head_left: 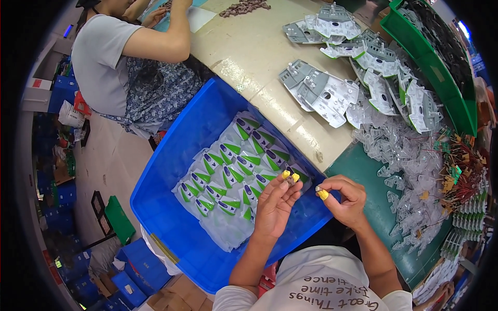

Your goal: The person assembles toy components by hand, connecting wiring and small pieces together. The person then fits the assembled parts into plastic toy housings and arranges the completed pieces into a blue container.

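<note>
My left hand (275, 207) is raised over the near right side of a blue bin (155, 155), closed on a small brown piece (290, 180) held at the fingertips. Yellow covers wrap some of its fingertips. To the right, my right hand (346, 199) is closed in a pinch, with a yellow cover on its thumb. Whatever it pinches, if anything, is too small to make out. The two hands are close but apart. In the bin lie several rows of white and green shell parts (228, 176) with purple marks, on clear plastic wrapping.
Grey and white shell parts (321, 93) lie on the beige table (249, 57). Clear plastic parts (384, 150) and red wires (467, 166) heap on the green mat (358, 166). A green crate (441, 72) stands far right. At far left, a person (104, 62) works beside brown pieces (245, 7).
</note>
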`<state>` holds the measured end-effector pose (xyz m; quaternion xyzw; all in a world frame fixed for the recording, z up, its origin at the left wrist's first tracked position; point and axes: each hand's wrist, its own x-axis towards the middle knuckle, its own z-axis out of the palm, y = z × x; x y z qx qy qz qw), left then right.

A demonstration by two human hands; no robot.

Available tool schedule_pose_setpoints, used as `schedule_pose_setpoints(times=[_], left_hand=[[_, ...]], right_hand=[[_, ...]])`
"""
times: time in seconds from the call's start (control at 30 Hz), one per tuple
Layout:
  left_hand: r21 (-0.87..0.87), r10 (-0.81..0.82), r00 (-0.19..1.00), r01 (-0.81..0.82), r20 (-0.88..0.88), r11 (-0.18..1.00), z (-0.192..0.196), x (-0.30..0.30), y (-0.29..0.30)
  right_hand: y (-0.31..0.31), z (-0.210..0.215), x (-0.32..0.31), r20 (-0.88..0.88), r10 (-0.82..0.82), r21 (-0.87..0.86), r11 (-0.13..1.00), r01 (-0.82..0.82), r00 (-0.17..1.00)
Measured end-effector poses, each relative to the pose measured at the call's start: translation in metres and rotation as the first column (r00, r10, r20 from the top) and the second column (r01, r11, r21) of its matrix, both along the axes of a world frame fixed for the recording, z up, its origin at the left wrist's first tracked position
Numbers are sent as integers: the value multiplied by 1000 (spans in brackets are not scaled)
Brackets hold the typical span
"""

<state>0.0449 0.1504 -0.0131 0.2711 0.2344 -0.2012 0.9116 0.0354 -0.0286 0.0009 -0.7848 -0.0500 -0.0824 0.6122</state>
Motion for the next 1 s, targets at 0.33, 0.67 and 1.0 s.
schedule_pose_setpoints(times=[0.33,0.67,1.0], left_hand=[[5,1,999,-2,38,1000,-4,-7,2],[55,26,992,-33,125,998,-5,-4,-3],[109,21,986,-40,165,993,-22,-9,-1]], right_hand=[[1,3,-2,7,-7,-11,1000,7,1000],[-2,1,4,-1,-6,-23,1000,5,1000],[0,3,-5,13,-39,-74,996,40,999]])
